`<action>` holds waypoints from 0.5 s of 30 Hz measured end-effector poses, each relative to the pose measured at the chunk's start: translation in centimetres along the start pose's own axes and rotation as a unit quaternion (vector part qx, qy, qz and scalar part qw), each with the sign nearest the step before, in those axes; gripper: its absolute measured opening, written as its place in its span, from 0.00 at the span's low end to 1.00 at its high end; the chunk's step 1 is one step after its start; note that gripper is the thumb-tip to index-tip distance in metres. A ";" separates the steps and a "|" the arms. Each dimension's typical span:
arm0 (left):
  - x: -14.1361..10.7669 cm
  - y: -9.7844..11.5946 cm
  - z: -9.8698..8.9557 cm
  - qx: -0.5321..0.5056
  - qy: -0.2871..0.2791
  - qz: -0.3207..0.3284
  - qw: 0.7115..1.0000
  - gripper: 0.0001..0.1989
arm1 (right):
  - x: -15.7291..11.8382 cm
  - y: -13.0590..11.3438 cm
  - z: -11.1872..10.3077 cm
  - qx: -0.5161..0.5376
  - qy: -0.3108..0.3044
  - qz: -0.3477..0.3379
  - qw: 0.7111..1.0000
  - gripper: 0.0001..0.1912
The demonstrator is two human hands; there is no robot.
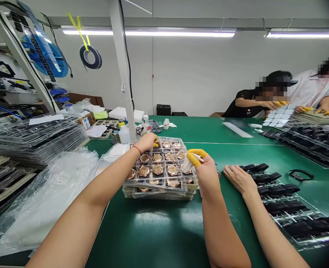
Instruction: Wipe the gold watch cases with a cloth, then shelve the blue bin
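In the middle of the bench stands a stack of clear plastic trays [153, 182]. Round gold-coloured watch cases [158, 169] fill the compartments of the top tray. My left hand [146, 143] reaches over the tray's far left part, its fingers curled down and a yellow finger cot showing; what its fingertips grip is hidden. At the tray's right side, my right hand [207, 173], with yellow cots on thumb and finger, pinches a white wipe [187, 163] that hangs over the watch cases at that edge.
Another person's hand [240, 180] rests flat on the bench at right, beside trays of black watch straps [284, 190]. Bagged white sheets [69, 178] and stacked clear trays [35, 137] lie at left. Bottles [124, 134] stand behind a white post [122, 67]. Two co-workers [248, 100] sit beyond.
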State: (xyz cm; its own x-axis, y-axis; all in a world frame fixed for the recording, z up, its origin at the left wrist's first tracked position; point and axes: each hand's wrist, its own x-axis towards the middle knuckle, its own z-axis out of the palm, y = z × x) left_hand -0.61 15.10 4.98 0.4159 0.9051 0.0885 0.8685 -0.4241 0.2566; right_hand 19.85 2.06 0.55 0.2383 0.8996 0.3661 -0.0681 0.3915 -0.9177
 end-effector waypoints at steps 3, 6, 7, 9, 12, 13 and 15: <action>-4.7 2.3 -0.3 -0.046 0.041 0.053 0.997 0.10 | -0.4 0.0 1.0 -0.010 -0.039 -0.038 0.998 0.07; -10.0 4.2 0.6 -0.107 0.032 0.120 0.987 0.13 | -1.1 0.0 2.3 -0.031 -0.081 -0.093 0.992 0.07; -11.3 4.4 1.1 -0.134 0.048 0.142 0.980 0.14 | -1.3 0.1 2.6 -0.041 -0.100 -0.092 0.990 0.09; -13.0 4.3 2.1 -0.165 0.075 0.166 0.969 0.12 | -1.7 0.3 3.3 -0.073 -0.137 -0.069 0.985 0.13; -12.9 3.1 3.3 -0.155 0.107 0.172 0.967 0.08 | -2.0 1.1 4.0 -0.139 -0.158 -0.092 0.973 0.08; -12.6 2.8 3.6 -0.144 0.113 0.171 0.968 0.08 | -2.1 1.4 4.3 -0.156 -0.144 -0.112 0.971 0.07; -11.9 2.3 4.1 -0.127 0.118 0.174 0.969 0.07 | -2.3 2.0 4.7 -0.169 -0.097 -0.140 0.971 0.07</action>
State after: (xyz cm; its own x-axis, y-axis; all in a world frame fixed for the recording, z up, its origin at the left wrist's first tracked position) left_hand -2.45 3.25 0.58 0.5723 0.7023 0.4233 0.5790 -0.7117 0.3979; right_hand 14.58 1.73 -1.40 0.0126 0.7994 0.6006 0.3027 0.5694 -0.7643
